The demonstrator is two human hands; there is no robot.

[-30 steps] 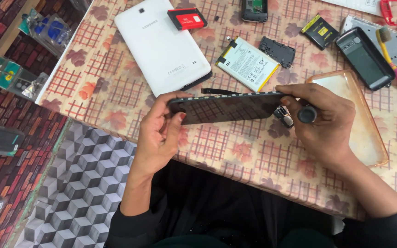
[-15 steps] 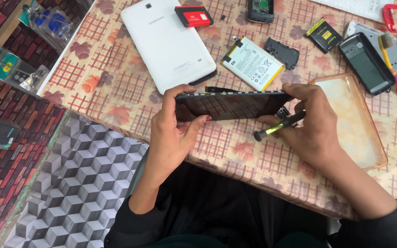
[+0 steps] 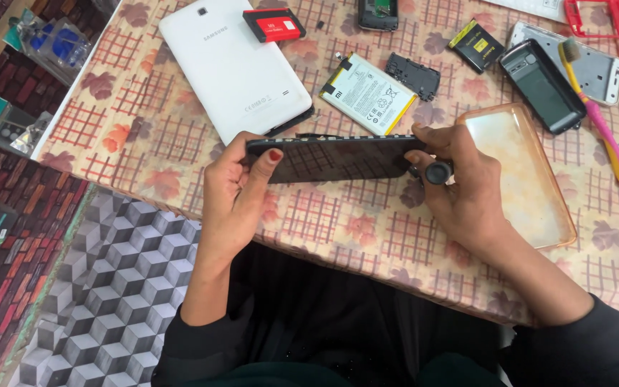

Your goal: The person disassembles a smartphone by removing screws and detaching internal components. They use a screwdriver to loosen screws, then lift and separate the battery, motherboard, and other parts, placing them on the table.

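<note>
Phone (image 3: 334, 158) betw. 2 hands

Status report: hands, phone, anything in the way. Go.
Left hand grips phone at one end, held off the table. Right hand on the other end, screwdriver in its fingers. Nothing between the hands.

clear plastic blister packages with blue contents (image 3: 50, 44): upper left, off the table edge | white rectangular label on flat battery (image 3: 368, 94): top centre | yellow label on small black battery (image 3: 476, 45): upper right
</note>
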